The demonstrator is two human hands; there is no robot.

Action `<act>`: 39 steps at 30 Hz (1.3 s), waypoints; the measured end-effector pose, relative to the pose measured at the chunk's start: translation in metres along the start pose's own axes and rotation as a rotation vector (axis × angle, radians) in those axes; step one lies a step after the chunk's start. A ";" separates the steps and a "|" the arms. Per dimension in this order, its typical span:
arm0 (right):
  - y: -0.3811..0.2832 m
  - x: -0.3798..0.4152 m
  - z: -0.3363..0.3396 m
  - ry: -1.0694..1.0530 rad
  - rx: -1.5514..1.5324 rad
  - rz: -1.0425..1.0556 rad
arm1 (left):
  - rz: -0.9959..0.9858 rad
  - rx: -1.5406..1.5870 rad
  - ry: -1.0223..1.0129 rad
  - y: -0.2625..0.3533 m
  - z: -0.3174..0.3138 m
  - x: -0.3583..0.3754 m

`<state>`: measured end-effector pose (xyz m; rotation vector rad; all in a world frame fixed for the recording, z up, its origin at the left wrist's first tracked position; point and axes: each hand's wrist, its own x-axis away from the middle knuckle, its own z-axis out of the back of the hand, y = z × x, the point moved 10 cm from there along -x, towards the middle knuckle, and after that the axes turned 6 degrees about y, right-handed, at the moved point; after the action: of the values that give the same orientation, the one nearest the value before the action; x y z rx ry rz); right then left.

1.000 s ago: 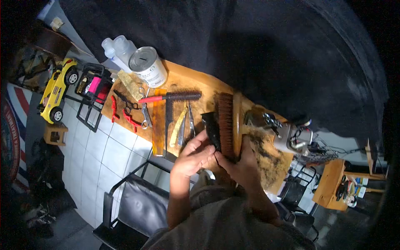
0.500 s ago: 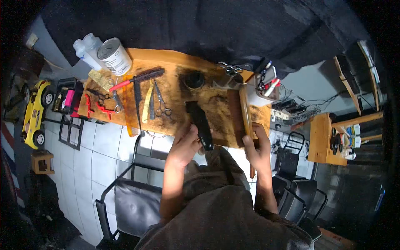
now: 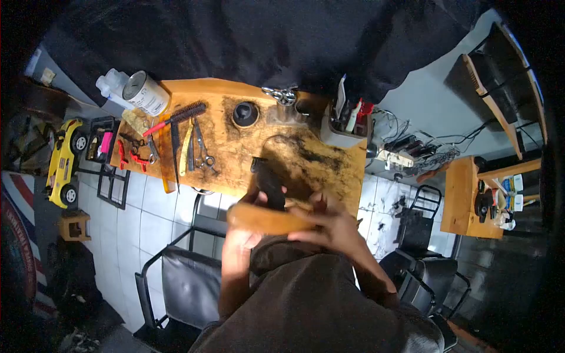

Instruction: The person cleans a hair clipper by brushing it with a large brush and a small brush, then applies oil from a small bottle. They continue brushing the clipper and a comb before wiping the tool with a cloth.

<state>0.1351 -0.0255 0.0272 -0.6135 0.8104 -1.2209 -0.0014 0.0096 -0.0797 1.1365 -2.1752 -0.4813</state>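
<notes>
My left hand is closed round a black hair clipper, its head pointing toward the wooden table. Close by, my right hand grips a wooden-handled brush. The brush lies crosswise in front of my left hand, smeared by motion and hiding part of those fingers. Its bristles cannot be made out. Dark hair clippings are spread over the tabletop beyond both hands.
On the table's left lie scissors, a yellow-handled razor, a red-handled round brush and combs. A can stands behind them. A tool bin sits at the right. Black chairs flank me.
The brush has left the table's right side and swung left, turning crosswise before my left hand. My right hand moved with it. The clipper shifted slightly left and down.
</notes>
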 end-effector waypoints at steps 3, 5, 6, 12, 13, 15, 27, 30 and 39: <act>0.055 -0.007 0.022 0.196 -0.011 -0.094 | 0.081 0.092 0.062 -0.011 -0.020 0.008; 0.087 -0.004 0.049 0.308 0.195 -0.273 | 0.106 0.046 0.004 -0.023 -0.038 0.010; 0.086 -0.006 0.058 0.311 0.239 -0.257 | 0.069 0.000 0.100 -0.024 -0.037 0.009; 0.079 0.006 0.062 0.147 -0.030 -0.163 | 0.002 -0.009 0.277 -0.033 -0.010 0.000; 0.069 0.008 0.058 0.088 -0.114 -0.115 | 0.006 -0.011 0.297 -0.034 -0.008 0.000; 0.043 0.015 0.048 -0.037 -0.180 0.006 | -0.005 -0.004 0.504 -0.039 0.002 0.007; 0.076 -0.009 0.060 0.332 0.107 -0.196 | -0.023 -0.158 0.340 -0.034 -0.028 0.010; 0.084 0.002 0.066 0.337 0.006 -0.165 | -0.076 0.001 0.291 -0.027 -0.035 0.002; 0.055 0.033 0.018 -0.058 -0.217 -0.120 | -0.055 -0.143 0.495 -0.022 -0.017 0.005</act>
<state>0.1852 -0.0446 -0.0124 -0.8809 0.8744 -1.2263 0.0215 -0.0074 -0.0781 1.1020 -1.6610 -0.3293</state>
